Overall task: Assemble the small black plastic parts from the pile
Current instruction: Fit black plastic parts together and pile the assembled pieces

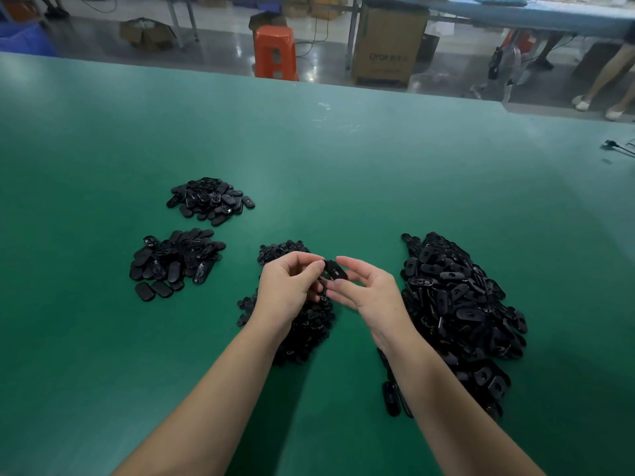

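Both hands meet above the green table point(343, 159), over a heap of small black parts point(305, 324). My right hand point(369, 290) pinches a flat black oval part point(335, 269) between thumb and fingers. My left hand point(290, 285) has its fingers curled, fingertips at the oval part's left edge; a small black piece point(323, 298) shows just below them. A large pile of oval parts point(457, 310) lies to the right of my right hand. Two smaller piles sit at the left, one nearer point(175, 262) and one farther point(209, 200).
The table's far edge runs across the top, with an orange stool point(275, 51) and a cardboard box point(386, 46) on the floor beyond. A person's legs point(608, 80) stand at the far right. A small dark tool point(615, 145) lies near the table's right edge.
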Tool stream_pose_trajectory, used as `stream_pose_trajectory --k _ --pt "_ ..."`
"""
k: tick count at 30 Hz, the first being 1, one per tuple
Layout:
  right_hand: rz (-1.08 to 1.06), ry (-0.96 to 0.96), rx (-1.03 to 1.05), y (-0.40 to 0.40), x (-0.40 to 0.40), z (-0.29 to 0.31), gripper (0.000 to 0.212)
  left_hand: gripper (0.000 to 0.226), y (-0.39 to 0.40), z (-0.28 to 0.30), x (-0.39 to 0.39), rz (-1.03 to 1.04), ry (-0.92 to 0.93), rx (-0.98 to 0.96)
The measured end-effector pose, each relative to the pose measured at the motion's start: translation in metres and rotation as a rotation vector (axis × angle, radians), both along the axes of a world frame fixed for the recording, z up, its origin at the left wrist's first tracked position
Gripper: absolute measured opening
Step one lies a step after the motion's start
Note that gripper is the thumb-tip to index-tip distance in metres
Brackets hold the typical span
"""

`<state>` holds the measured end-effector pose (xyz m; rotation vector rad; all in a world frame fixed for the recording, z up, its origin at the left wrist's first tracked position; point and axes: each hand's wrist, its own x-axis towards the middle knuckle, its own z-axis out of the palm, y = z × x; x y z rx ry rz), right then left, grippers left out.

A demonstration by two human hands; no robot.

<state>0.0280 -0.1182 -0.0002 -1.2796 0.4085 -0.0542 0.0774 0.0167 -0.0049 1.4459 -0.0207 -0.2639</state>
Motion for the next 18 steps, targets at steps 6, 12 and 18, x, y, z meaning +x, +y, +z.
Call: stream_pose_trajectory --k 6,12,18 --pt "0.103 0.024 -0.217 0.0052 -0.0042 -0.0049 0.012 0.012 -0.0044 0.0026 -0.0025 -0.040 -0.120 0.121" --pt "0.013 0.033 -0.224 0.0047 -0.0026 -0.0029 0.005 0.014 -0.0036 0.0016 -0.0043 -0.016 -0.063 0.104" --pt "-0.161 0.013 -0.164 -0.0010 -0.0039 -0.0027 0.006 0.010 -0.0065 -0.0010 -0.0058 0.019 0.246 -0.093"
